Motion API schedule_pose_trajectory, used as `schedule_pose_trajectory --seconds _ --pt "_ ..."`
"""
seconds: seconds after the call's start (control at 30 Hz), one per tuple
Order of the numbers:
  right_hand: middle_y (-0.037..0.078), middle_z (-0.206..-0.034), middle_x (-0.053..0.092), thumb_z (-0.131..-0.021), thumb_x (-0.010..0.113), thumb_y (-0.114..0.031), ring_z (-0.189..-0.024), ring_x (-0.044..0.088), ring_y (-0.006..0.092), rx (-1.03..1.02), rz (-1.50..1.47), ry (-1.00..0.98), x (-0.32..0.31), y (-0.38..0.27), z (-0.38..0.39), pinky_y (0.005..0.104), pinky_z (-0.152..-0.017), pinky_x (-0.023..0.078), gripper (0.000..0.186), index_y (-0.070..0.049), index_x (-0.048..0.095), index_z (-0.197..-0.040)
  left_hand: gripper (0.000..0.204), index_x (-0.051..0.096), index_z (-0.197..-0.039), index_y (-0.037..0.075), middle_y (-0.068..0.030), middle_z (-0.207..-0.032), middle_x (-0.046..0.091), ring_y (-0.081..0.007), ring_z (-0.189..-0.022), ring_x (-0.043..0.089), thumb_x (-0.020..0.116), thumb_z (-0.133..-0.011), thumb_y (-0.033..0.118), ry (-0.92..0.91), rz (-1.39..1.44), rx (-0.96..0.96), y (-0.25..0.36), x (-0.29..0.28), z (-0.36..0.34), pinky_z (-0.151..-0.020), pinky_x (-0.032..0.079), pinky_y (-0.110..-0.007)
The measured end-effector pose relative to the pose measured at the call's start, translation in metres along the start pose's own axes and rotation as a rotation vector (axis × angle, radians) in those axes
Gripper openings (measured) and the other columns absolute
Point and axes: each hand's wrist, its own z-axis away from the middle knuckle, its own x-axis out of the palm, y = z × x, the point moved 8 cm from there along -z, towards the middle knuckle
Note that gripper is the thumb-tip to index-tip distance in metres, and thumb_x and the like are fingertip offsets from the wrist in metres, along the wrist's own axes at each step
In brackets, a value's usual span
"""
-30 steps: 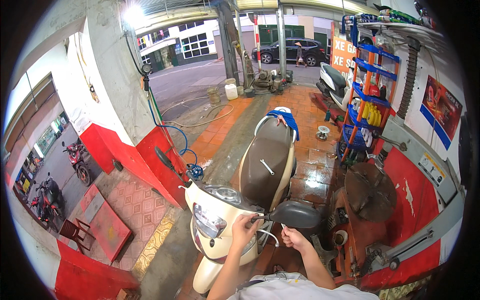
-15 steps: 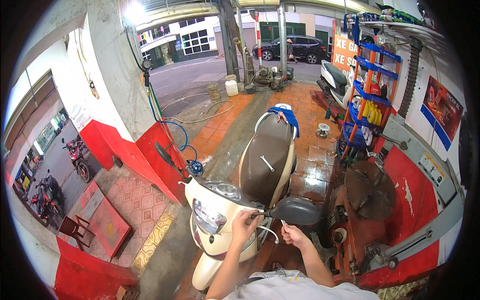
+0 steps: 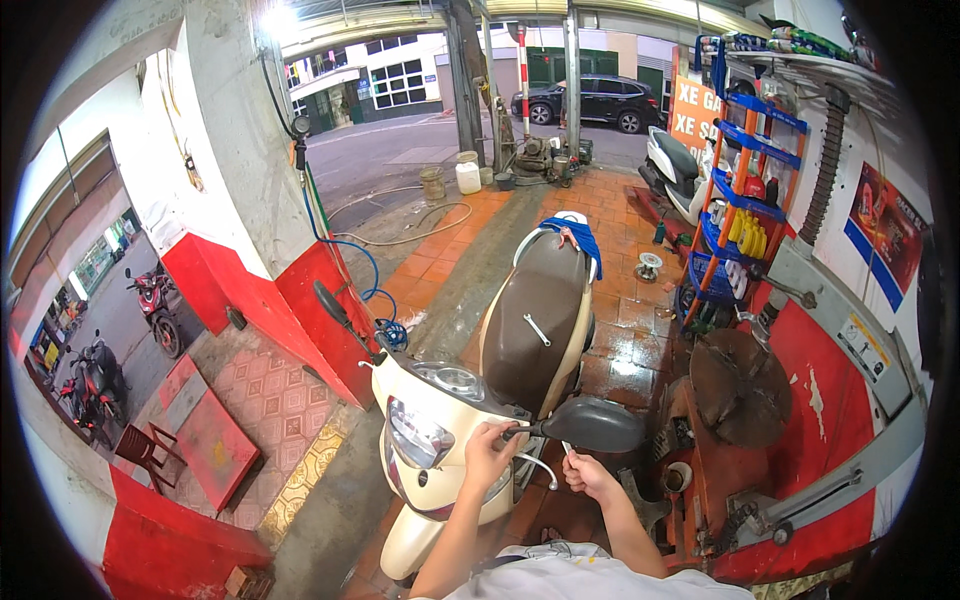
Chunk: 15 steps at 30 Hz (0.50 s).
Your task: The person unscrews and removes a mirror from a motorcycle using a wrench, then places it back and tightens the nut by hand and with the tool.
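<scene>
A cream scooter (image 3: 425, 480) stands in front of me, its headlight end nearest. My left hand (image 3: 487, 455) is closed around the stem of the black rear-view mirror (image 3: 595, 426), at the right side of the handlebar. Just below the mirror, my right hand (image 3: 590, 474) is a fist around a slim silvery tool (image 3: 567, 447); only its tip shows, up against the mirror's underside. A silver brake lever (image 3: 541, 468) curves out between my hands. On the brown seat (image 3: 530, 285) lies a combination wrench (image 3: 537, 329).
A blue cloth (image 3: 580, 240) hangs over the scooter's tail. To the right are a round dark metal plate (image 3: 740, 385) on a machine and a blue-and-orange shelf rack (image 3: 735, 205) with bottles. A red-and-white pillar (image 3: 315, 290) and coiled blue hose (image 3: 392, 333) stand left.
The view has shifted very slightly. Both hands keep their places, the left on the mirror stem and the right on the silvery tool.
</scene>
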Motion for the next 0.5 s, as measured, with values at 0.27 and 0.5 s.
schedule_pose_trajectory --seconds 0.27,0.5 --pt "-0.007 -0.06 0.031 -0.107 0.035 -0.038 -0.046 0.025 0.0045 -0.028 0.084 0.103 0.008 -0.007 0.011 0.023 -0.042 0.019 0.038 -0.014 0.047 -0.081 0.029 0.072 -0.108 0.009 -0.009 -0.081 0.058 -0.0194 -0.065 0.056 0.076 -0.08 0.01 -0.037 0.006 -0.031 0.001 -0.004 0.004 -0.062 0.046 -0.032" --pt "-0.008 -0.063 0.04 -0.101 0.056 -0.033 -0.046 0.03 0.0008 -0.227 0.185 0.251 0.03 -0.056 0.026 0.0201 -0.04 0.02 0.027 -0.011 0.054 -0.084 0.032 0.063 -0.121 -0.001 -0.0107 -0.108 0.068 -0.0133 -0.086 0.067 0.067 -0.093 0.014 -0.113 0.397 -0.424 -0.05 -0.006 0.035 -0.077 0.055 -0.025"
